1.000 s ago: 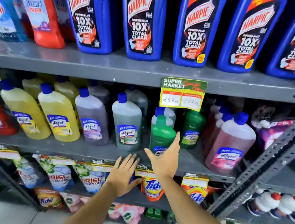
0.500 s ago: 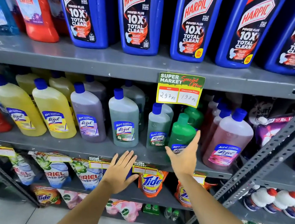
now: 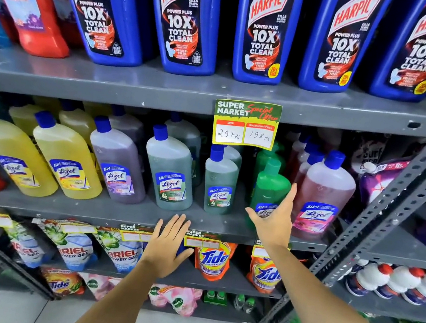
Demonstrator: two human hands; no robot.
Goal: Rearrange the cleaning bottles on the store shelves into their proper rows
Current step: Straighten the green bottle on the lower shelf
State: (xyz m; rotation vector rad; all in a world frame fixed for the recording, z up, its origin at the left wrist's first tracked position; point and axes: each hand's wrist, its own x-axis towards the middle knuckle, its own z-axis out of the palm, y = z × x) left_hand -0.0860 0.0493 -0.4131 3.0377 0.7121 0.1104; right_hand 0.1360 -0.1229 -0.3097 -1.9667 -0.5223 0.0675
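Here, a person's right hand [image 3: 275,223] is reaching toward an opaque green plastic Lizol bottle with a green cap [image 3: 269,189] that is standing upright near the front of the grey metal middle shelf [image 3: 110,210]. The grip is spread wide, thumb out to the left and fingers stretched up along the bottle's right side, the palm lying over its lower label; whether skin is actually touching plastic cannot be told. The bottle is sitting between a small clear bottle of dark green liquid with a blue cap [image 3: 219,182] on its left and a large clear bottle of pink liquid with a blue cap [image 3: 323,197] on its right. The left hand [image 3: 169,244] is hovering lower, fingers extended and loosely together, at the shelf's front edge and holding nothing. Overhead, a yellow-and-green price tag [image 3: 246,124] is hanging from the upper shelf, below a row of tall blue Harpic bottles [image 3: 264,31].
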